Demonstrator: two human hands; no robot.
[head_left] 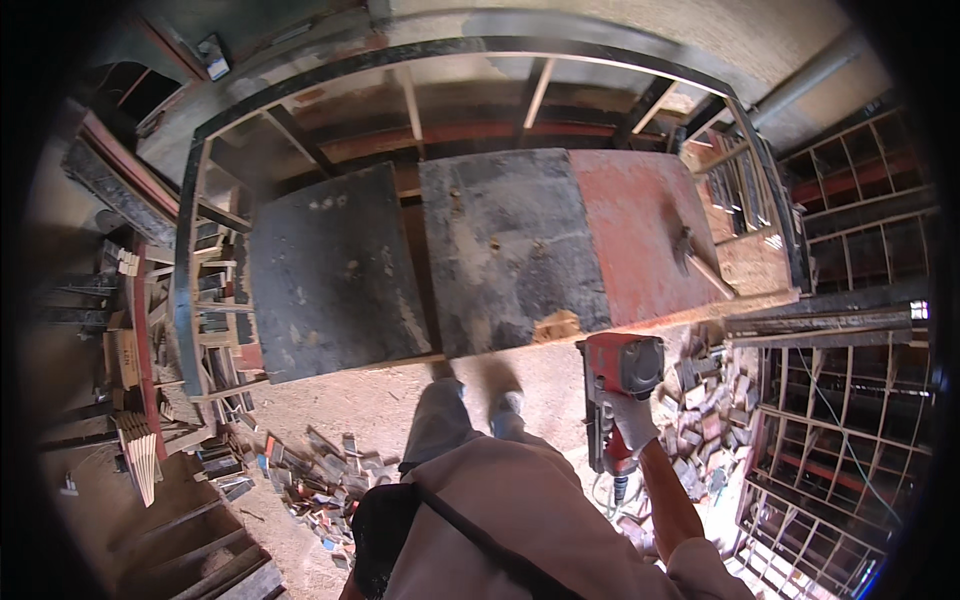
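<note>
My right hand (632, 420), in a light glove, grips a red and black nail gun (618, 375) held upright in front of a long workbench. An air hose hangs from the tool's base. The bench carries a dark board (330, 270) at the left, a worn grey board (510, 250) in the middle and a red board (640, 235) at the right. A hammer (698, 262) lies on the red board. My left hand is out of sight below my body.
A metal frame (190, 250) runs around the bench. Wood offcuts (320, 485) litter the sandy ground at left and more offcuts (710, 400) lie at right. Stacked metal grid frames (840, 440) stand at right. Wood slats (140, 455) lean at left.
</note>
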